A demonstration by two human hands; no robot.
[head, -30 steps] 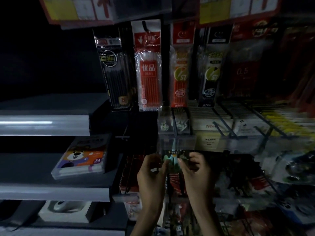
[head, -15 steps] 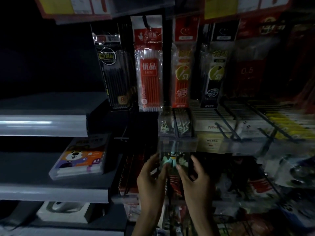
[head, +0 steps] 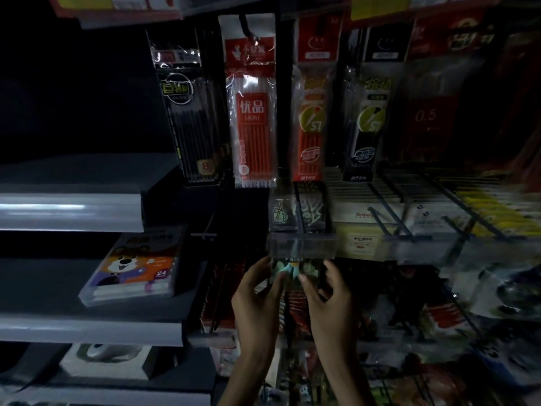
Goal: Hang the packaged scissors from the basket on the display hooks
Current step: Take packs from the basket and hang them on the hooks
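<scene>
Packaged scissors (head: 293, 270), pinched by left hand (head: 259, 300) and right hand (head: 329, 298), are held below the clear tag (head: 303, 247), seemingly for hooking.

"优品" on red refill pack (head: 252, 112); "0.5" on dark red pack (head: 426, 118); "24" on cartoon box (head: 137, 269).

Your left hand (head: 257, 297) up at centre frame, back toward you, fingers (head: 263, 263) pointing up and curled round left edge of package (head: 294, 266), thumb pressed on its front. Your right hand (head: 330, 300) level with it, just beside, thumb on package front, fingers curled behind right edge. Thumb tips near each other; contact between them unclear in dim light. Wrists bare, roughly straight. Your forearms (head: 243, 376) rise from bottom edge, converging slightly toward hands.
</scene>
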